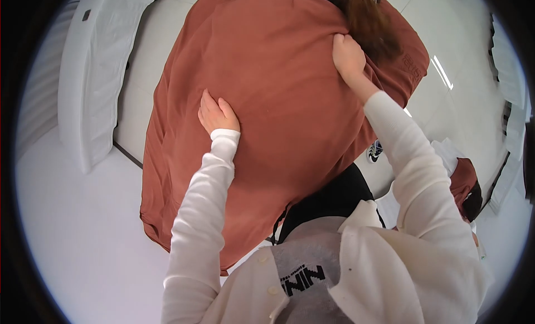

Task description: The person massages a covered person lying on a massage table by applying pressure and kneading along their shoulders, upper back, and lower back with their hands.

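Across the middle of my head view spreads a large rust-red cloth [267, 101], lying below and in front of the person who wears the camera. It falls in soft folds down its left side, and its lower corner reaches toward a smooth white surface [83, 229]. Near its right edge I make out a small tone-on-tone marking [412, 66], too faint to read.

The left hand [218, 113] is laid flat on the cloth, palm down, fingers extended and grasping nothing. The right hand [350, 57] rests higher up, its fingers curled against a fold; the fingertips are hidden from me, so I cannot tell whether fabric is pinched in them. Just beside it hangs a brown ponytail [370, 23], belonging to another person whose head shows partly at the top edge.

Both arms wear white sleeves [195, 212], over a grey shirt [306, 268] with black lettering. On the pale tiled floor [446, 106] I see a dark-and-white shoe [375, 151] near the cloth's right side. Farther right there is a rust-red and white garment [463, 179], and a white panel [100, 79] stands at upper left.
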{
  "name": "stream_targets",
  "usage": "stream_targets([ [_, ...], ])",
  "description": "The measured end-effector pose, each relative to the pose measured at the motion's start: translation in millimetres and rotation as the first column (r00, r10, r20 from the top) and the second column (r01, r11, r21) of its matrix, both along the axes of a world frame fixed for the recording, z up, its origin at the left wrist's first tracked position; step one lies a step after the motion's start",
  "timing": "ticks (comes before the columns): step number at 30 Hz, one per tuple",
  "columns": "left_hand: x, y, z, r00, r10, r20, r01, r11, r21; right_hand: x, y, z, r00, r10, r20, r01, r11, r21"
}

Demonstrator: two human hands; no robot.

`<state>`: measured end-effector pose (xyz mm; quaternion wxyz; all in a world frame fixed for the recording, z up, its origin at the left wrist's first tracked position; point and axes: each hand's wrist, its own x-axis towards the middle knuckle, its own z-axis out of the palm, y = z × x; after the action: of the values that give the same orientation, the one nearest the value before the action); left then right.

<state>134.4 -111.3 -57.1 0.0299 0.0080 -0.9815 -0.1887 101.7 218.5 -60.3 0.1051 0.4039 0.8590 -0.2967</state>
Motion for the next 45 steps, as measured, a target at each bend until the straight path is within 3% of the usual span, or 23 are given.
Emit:
stream_targets([
  [2, -4, 1, 3, 1.0, -0.005, -0.016, 0.005, 1.0, -0.003, 39, -6, -8, 0.885, 0.217, -0.412, -0.139, 0.968, 0.211],
  [6, 3, 2, 6, 0.999, -0.023, -0.041, 0.023, 1.0, -0.017, 53, 2, -15, 0.764, 0.245, -0.597, -0.105, 0.96, 0.259],
  [8, 2, 4, 7, 0.998, -0.005, -0.065, 0.005, 1.0, -0.011, 34, 16, -18, 0.913, 0.165, -0.374, -0.154, 0.986, 0.059],
  [10, -1, 3, 8, 0.997, 0.018, -0.075, -0.019, 1.0, -0.011, 12, 17, -16, 0.922, 0.176, -0.343, -0.158, 0.984, 0.082],
  [13, -6, 4, 4, 0.997, 0.039, -0.073, -0.04, 0.999, -0.005, -18, 7, -1, 0.999, -0.013, -0.051, 0.016, 0.998, 0.057],
  [16, -7, 4, 3, 0.997, 0.039, -0.067, -0.04, 0.999, -0.008, -4, -16, 12, 0.991, -0.059, -0.124, 0.072, 0.992, 0.104],
  [20, -4, 4, 5, 0.997, 0.076, 0.006, -0.076, 0.995, 0.072, 46, -7, -7, 0.913, 0.087, -0.398, -0.036, 0.99, 0.134],
  [22, -6, 4, 7, 0.996, 0.084, 0.042, -0.088, 0.992, 0.095, 32, 15, -17, 0.959, 0.072, -0.274, -0.063, 0.997, 0.04],
  [25, -9, 9, 7, 0.989, 0.139, 0.049, -0.144, 0.979, 0.145, 9, 25, -23, 0.951, 0.21, -0.229, -0.186, 0.975, 0.122],
  [27, -10, 9, 9, 0.99, 0.138, 0.007, -0.138, 0.988, 0.072, -8, 14, -14, 0.997, 0.007, -0.078, -0.003, 0.998, 0.057],
  [30, -10, 6, 9, 0.993, 0.117, 0.002, -0.117, 0.993, 0.031, -18, -6, -8, 0.993, -0.111, -0.037, 0.114, 0.988, 0.103],
  [31, -11, 6, 9, 0.994, 0.11, -0.002, -0.11, 0.993, 0.032, -9, -23, 16, 0.995, -0.07, -0.072, 0.082, 0.98, 0.183],
  [32, -11, 5, 7, 0.994, 0.109, 0.002, -0.109, 0.994, 0.025, 6, -32, 14, 0.986, 0.013, -0.163, 0.036, 0.955, 0.294],
  [34, -5, 3, 5, 0.994, 0.105, 0.025, -0.105, 0.994, 0.007, 39, -35, -1, 0.902, 0.104, -0.418, 0.056, 0.934, 0.353],
  [35, -2, 1, 2, 0.996, 0.089, -0.004, -0.089, 0.996, 0.011, 44, -26, -7, 0.908, 0.098, -0.408, 0.056, 0.936, 0.348],
  [37, -1, 3, 3, 0.997, 0.064, -0.033, -0.064, 0.998, 0.012, 36, -2, -11, 0.929, 0.056, -0.367, -0.011, 0.992, 0.123],
  [38, 0, 6, 4, 0.996, 0.075, -0.042, -0.075, 0.997, 0.013, 27, 4, -12, 0.929, 0.052, -0.366, -0.007, 0.992, 0.123],
  [40, 0, 9, 4, 0.994, 0.09, -0.055, -0.089, 0.996, 0.018, 9, 12, -7, 0.984, 0.026, -0.174, -0.016, 0.998, 0.058],
  [44, -6, 3, 5, 0.993, 0.116, -0.038, -0.115, 0.993, 0.017, -13, -1, 3, 0.998, -0.017, -0.068, 0.02, 0.999, 0.05],
  [45, -7, 2, 4, 0.992, 0.126, -0.015, -0.126, 0.992, 0.013, -14, -9, 1, 0.997, -0.016, -0.076, 0.026, 0.991, 0.133],
])
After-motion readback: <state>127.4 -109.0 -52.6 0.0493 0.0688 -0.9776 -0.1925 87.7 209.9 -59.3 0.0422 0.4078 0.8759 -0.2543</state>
